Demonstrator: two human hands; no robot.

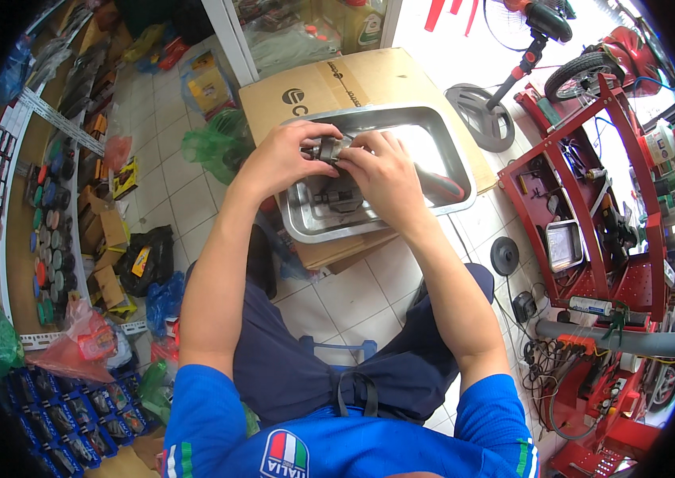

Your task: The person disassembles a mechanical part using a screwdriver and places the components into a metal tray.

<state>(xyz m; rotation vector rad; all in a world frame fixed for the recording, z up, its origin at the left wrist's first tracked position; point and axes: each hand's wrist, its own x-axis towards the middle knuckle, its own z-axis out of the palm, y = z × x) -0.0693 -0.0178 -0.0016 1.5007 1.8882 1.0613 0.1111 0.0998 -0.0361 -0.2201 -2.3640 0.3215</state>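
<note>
Over a shiny metal tray [465, 151], both my hands meet around a small round metal part [327, 150], dark with a silvery side; its exact kind I cannot make out. My left hand [286, 155] grips it from the left, thumb below and fingers above. From the right, my right hand [385, 171] pinches at its other side, fingertips bent together. In the tray beneath them lies a dark metal part [341, 196]. A tool with a red and dark handle [443, 187] rests at the tray's right side.
The tray stands on a cardboard box [266, 99]. At right are a pedestal fan's round base [481, 117] and a red tool cart [584, 191]. Shelves of packaged parts [54, 207] line the left. A green plastic bag [218, 147] lies beside the box.
</note>
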